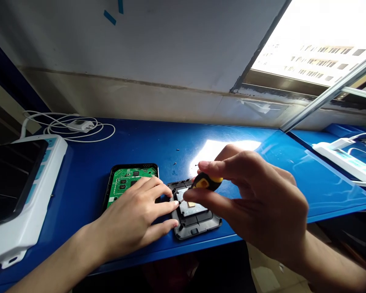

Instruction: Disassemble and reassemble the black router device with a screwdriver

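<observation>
My right hand [256,195] is closed around a short screwdriver [205,182] with a black and yellow handle. Its thin shaft points down and left, to the left side of a black plastic cover [186,234]; whether the tip sits in a screw is too small to tell. A silver metal plate [187,209] with a small tan pad lies inside the cover. My left hand [143,207] has its fingers stretched out, with fingertips on the cover's left edge. Partly under that hand is a black housing holding a green circuit board [122,179].
Small screws [175,163] lie on the blue table [85,171] behind the cover. At left stands a white power strip [45,207] with a dark phone-like device [16,179] on it. A coiled white cable and charger [81,125] sit behind. Another power strip [347,160] is at right.
</observation>
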A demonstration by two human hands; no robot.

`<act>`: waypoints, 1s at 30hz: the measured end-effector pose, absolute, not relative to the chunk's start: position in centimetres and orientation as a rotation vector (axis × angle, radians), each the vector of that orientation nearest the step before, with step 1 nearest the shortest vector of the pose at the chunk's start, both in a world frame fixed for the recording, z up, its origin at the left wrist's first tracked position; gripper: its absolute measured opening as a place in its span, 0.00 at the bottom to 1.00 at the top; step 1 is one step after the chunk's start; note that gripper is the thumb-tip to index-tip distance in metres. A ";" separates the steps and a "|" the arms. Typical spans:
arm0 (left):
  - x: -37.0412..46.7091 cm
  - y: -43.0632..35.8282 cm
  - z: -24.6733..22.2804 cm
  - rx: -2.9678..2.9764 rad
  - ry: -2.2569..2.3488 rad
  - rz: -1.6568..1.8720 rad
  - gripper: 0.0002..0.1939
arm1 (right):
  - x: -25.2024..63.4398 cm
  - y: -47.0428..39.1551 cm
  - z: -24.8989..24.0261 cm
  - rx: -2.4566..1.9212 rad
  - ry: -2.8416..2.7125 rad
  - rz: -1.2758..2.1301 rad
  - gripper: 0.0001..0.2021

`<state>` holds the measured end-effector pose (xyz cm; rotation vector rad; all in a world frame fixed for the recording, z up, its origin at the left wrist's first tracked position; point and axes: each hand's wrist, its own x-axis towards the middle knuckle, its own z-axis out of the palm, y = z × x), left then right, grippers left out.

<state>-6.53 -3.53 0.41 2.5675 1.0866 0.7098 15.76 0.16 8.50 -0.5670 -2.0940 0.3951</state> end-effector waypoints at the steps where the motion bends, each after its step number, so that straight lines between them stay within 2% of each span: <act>1: -6.6 -3.5 0.4 2.573 1.088 0.712 0.10 | 15.6 0.1 8.5 -0.589 -2.086 0.324 0.14; 4: -6.6 -3.5 0.5 2.593 1.104 0.727 0.11 | 15.1 -0.2 8.3 -0.628 -2.073 0.261 0.13; 7: -6.5 -3.4 0.5 2.585 1.108 0.714 0.09 | 15.0 -0.7 8.1 -0.623 -2.072 0.404 0.14; 15: -6.5 -3.4 0.5 2.608 1.119 0.708 0.09 | 16.2 -0.2 8.4 -0.502 -2.144 0.559 0.23; 27: -6.5 -3.4 0.4 2.598 1.099 0.695 0.12 | 15.7 0.2 8.4 -0.593 -2.093 0.268 0.14; 30: -6.5 -3.4 0.4 2.608 1.108 0.700 0.11 | 15.4 -0.1 8.3 -0.597 -2.113 0.298 0.12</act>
